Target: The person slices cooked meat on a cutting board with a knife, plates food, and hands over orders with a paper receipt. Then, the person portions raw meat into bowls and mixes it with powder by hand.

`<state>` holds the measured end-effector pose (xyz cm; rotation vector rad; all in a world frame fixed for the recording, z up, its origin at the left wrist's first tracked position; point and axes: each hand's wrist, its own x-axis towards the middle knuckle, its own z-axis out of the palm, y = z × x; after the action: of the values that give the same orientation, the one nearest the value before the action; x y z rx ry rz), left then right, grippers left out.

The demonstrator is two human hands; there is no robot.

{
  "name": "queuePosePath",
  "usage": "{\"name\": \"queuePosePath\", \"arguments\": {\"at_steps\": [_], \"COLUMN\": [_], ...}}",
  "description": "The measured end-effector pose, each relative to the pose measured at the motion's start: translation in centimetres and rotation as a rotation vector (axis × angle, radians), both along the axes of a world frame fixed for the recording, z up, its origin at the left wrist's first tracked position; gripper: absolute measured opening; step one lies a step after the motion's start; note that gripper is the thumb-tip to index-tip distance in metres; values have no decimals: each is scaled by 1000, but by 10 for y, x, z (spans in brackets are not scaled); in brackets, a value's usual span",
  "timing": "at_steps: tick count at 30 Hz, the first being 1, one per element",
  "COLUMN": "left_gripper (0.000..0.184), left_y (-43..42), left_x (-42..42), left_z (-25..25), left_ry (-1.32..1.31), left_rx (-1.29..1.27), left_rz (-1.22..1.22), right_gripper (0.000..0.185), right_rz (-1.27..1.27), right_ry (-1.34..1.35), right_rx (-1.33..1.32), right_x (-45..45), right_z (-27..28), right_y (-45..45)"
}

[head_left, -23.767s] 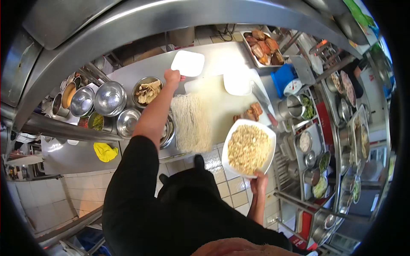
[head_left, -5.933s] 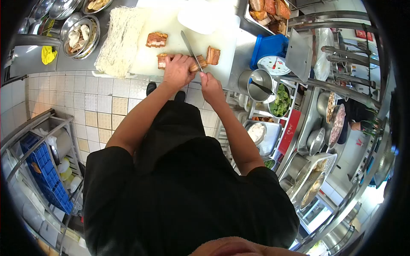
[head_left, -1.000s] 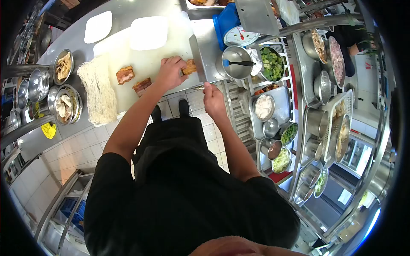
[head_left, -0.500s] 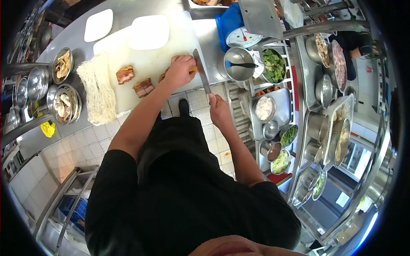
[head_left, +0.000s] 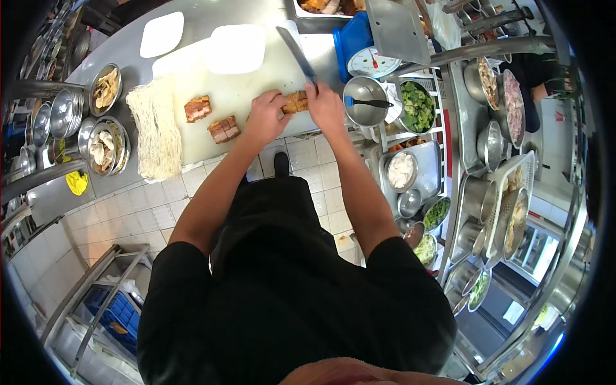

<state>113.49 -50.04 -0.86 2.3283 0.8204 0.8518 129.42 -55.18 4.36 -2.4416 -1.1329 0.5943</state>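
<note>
My right hand [head_left: 327, 110] is closed round the handle of a knife [head_left: 296, 51], whose blade points away and to the left above the white cutting board [head_left: 186, 83]. Beside it, my left hand [head_left: 267, 115] grips a browned piece of roast pork [head_left: 296, 102] near the board's front right corner. The pork lies between both hands, and the right fingers are close to it; whether they touch it I cannot tell. Further left on the board rest a layered pork chunk [head_left: 224, 129] and a smaller pork chunk [head_left: 197, 109].
Two white plates, a near plate [head_left: 237, 49] and a far plate [head_left: 162, 34], sit behind. A netted pale sheet [head_left: 154, 131] hangs over the left edge. Right are a dial scale [head_left: 374, 62], a pot [head_left: 364, 117] with a brush [head_left: 372, 102], and a bowl of greens [head_left: 417, 106].
My right hand has moved forward with the knife, up beside the pork. The left hand has shifted back toward me, showing more of the pork piece. The view has shifted slightly.
</note>
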Motion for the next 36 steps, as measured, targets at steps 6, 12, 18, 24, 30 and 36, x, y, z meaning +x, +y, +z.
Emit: {"name": "queuePosePath", "arguments": {"at_steps": [6,12,18,24,30,36], "left_gripper": [35,41,35,47,57,65], "left_y": [-16,-11,-3,5,-8,-20], "left_x": [-20,17,40,7,-56,-62], "left_z": [13,21,7,28,50,11], "left_ry": [229,357,617,318,263,228], "left_rx": [-488,2,-69,33,-165,-156], "left_rz": [107,125,35,82,227,288], "right_gripper": [30,39,50,50,45,55], "right_rz": [170,303,370,372,653,725], "right_ry": [-292,-191,-173,117,161,108], "right_rx": [159,321,305,402,360,295], "right_x": [18,35,-7,-13,-49,-55], "right_z": [-45,-51,-42,-20,8,-15], "right_y": [37,20,-20,-7,12,9]}}
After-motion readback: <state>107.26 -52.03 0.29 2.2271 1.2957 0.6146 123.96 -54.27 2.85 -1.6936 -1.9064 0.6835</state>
